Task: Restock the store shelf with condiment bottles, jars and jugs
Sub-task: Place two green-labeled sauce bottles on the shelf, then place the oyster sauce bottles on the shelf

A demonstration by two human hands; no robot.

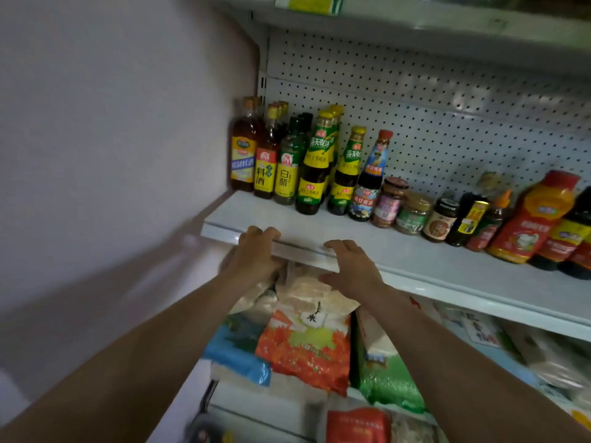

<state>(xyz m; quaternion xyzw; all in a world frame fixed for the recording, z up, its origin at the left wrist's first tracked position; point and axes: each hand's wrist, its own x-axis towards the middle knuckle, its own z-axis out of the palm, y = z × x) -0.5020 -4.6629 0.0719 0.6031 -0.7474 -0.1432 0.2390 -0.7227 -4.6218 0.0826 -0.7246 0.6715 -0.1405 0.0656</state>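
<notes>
White store shelf (447, 273) is running w/ its long axis from near left to far right, front lip facing the camera, pegboard back panel (447, 123) behind it. Condiment bottles (307, 161) are standing upright along the back, caps up, in a row following the shelf's length: tall bottles packed at the left end, several deep; short jars (412, 212) sitting mid-row; a red squeeze bottle (531, 219) and dark bottles crowding the right. Labels are facing front: one yellow label is reading 料酒, the next 白醋; other writing is too blurred to read. Rice bags (307, 346) in orange, green and blue are lying on the lower level, the orange one showing 米.

Both bare arms are reaching up to the shelf's front lip. Left hand (256, 254) is curling its fingers over the edge from below, gripping it. Right hand (351, 266) is lying palm down just beside it, fingers nearly straight, resting on the lip, holding nothing. Neither hand is touching a bottle.
</notes>
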